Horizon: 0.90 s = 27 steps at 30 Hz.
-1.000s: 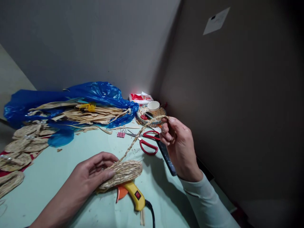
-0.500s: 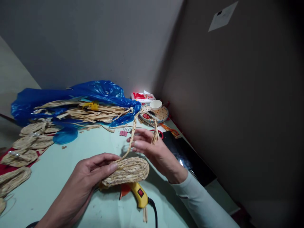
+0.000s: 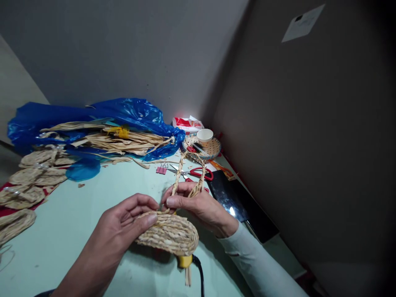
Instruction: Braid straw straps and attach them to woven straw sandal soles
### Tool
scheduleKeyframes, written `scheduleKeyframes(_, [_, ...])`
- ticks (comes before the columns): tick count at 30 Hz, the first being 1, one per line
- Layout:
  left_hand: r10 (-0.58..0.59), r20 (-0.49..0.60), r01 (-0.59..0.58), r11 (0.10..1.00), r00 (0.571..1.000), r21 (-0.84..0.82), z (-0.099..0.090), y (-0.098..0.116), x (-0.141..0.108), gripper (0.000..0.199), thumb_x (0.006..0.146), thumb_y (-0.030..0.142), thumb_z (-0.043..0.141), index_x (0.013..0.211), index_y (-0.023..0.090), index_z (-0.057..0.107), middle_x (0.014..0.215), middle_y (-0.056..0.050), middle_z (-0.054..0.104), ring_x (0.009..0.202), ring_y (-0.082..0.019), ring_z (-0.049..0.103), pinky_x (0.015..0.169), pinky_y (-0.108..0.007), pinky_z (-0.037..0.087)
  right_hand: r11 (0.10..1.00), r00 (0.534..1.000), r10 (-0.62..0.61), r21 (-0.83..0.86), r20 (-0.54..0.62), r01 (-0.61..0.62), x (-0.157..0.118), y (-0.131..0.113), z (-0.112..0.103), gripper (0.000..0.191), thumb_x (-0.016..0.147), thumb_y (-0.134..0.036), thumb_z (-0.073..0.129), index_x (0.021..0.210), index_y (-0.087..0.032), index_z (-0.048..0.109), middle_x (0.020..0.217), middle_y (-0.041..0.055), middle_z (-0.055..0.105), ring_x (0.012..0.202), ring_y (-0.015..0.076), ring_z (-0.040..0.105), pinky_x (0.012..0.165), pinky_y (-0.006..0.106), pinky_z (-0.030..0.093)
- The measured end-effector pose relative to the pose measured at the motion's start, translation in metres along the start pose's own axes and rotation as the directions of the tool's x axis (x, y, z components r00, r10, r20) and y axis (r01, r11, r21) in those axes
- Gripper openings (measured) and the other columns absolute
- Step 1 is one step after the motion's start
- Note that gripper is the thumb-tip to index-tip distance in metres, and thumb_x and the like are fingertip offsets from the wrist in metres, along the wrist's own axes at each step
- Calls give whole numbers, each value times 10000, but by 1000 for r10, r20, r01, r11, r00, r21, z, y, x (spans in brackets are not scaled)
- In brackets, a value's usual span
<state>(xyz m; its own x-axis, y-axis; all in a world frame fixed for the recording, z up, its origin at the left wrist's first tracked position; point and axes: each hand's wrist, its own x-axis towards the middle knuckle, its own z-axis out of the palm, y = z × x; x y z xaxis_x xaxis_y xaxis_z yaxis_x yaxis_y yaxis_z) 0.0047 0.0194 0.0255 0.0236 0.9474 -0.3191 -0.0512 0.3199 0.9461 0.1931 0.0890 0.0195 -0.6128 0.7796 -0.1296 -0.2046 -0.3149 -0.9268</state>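
Above a pale green tabletop (image 3: 77, 214), a person's left hand (image 3: 123, 222) grips an oval coil of braided straw (image 3: 175, 235), thumb on top, while the right hand (image 3: 198, 208) pinches the loose braid (image 3: 178, 173) just beside it, the strand arching up and back down to that hand. Where braid meets coil is hard to make out. Underneath, a yellow tool (image 3: 185, 261) with a black cord (image 3: 201, 272) is mostly hidden. Red-handled scissors (image 3: 192, 171) lie beyond, partly covered. Green surface separates the left hand from flat straw pieces (image 3: 38, 175), cut off at left; a dark, glossy slab (image 3: 225, 194) lies toward the right edge. Print on a red-and-white packet (image 3: 188, 123) and a wall-mounted sheet (image 3: 303, 24) cannot be read.
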Motion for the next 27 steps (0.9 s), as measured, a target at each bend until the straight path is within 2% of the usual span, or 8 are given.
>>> scheduleKeyframes(5, [38, 54, -38, 999, 998, 4, -6, -2, 4, 242, 777, 473, 789, 880, 266, 718, 849, 13, 749, 857, -187, 676, 734, -225, 524, 999, 1000, -1, 35, 18, 1, -4, 1, 2, 310, 748, -385, 865, 905, -146, 747, 848, 34, 709, 766, 150, 612, 781, 294, 448])
scheduleKeyframes(8, [48, 16, -48, 999, 999, -6, -7, -3, 6, 270, 738, 493, 807, 859, 260, 746, 836, 1, 766, 838, -196, 683, 725, -230, 534, 999, 1000, -22, 48, 7, 22, -6, 0, 3, 270, 770, -349, 853, 934, -166, 743, 881, 31, 712, 807, 155, 621, 823, 300, 453])
scheduleKeyframes(11, [40, -15, -40, 999, 999, -8, -5, -3, 6, 290, 697, 497, 822, 840, 252, 763, 822, -11, 780, 820, -210, 700, 726, -246, 546, 998, 999, -37, 51, -26, 38, -5, 0, 4, 272, 742, -353, 875, 875, -164, 732, 789, 6, 684, 738, 137, 586, 757, 270, 440])
scheduleKeyframes(14, [51, 9, -51, 999, 999, 18, -4, -5, 5, 274, 740, 503, 789, 859, 259, 757, 825, -8, 780, 813, -208, 701, 722, -246, 543, 998, 999, -15, 64, -31, 17, -4, 0, 4, 332, 695, -382, 902, 821, -168, 682, 707, -12, 662, 669, 126, 563, 713, 258, 419])
scheduleKeyframes(17, [49, 12, -49, 998, 999, 28, -5, -7, 7, 246, 783, 495, 760, 883, 271, 743, 848, 5, 779, 825, -204, 702, 726, -244, 540, 997, 1000, 4, 77, -28, -2, -3, 0, 5, 373, 675, -396, 913, 825, -172, 656, 705, -23, 649, 655, 116, 545, 702, 250, 401])
scheduleKeyframes(20, [25, 5, -25, 999, 1000, 31, -5, -6, 8, 250, 760, 490, 777, 874, 268, 756, 860, 0, 801, 846, -223, 727, 753, -255, 549, 997, 1000, 7, 82, -30, -5, -3, 0, 5, 386, 655, -402, 925, 807, -167, 659, 732, -29, 636, 674, 110, 524, 694, 239, 389])
scheduleKeyframes(23, [40, 10, -41, 996, 999, 81, -6, -4, 9, 244, 764, 489, 764, 874, 273, 790, 866, -5, 822, 842, -225, 743, 762, -250, 556, 997, 999, 31, 70, -10, -30, -2, 0, 4, 386, 661, -421, 919, 760, -147, 666, 718, -22, 623, 666, 105, 509, 693, 239, 379])
scheduleKeyframes(27, [127, -28, -118, 970, 992, 212, -10, -5, 10, 233, 774, 498, 731, 846, 301, 833, 891, -9, 842, 888, -236, 754, 804, -243, 561, 996, 998, 68, 56, 11, -69, -1, 2, 3, 390, 667, -433, 914, 763, -142, 673, 710, -12, 633, 647, 105, 510, 673, 237, 373])
